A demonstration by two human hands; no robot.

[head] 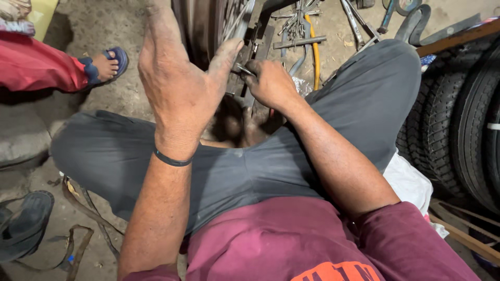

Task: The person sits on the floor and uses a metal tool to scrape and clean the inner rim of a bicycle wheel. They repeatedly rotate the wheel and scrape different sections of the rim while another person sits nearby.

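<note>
Tyres: three that I can count, stacked upright along the right edge, treads facing me.
Wheel: one, upper middle of the frame, standing on edge between my knees so I can reach its spokes.
My left hand: fingers spread and laid flat against the wheel, bracing it; nothing gripped.
My right hand: centre frame, fingers closed around a small metal tool set at the wheel.
Loose tools: several on the ground, top middle.
Sandal: one, lower left.
Another person's foot: upper left.

Stacked tyres, yellow hose, dark sandal — another person's sandalled foot
</note>
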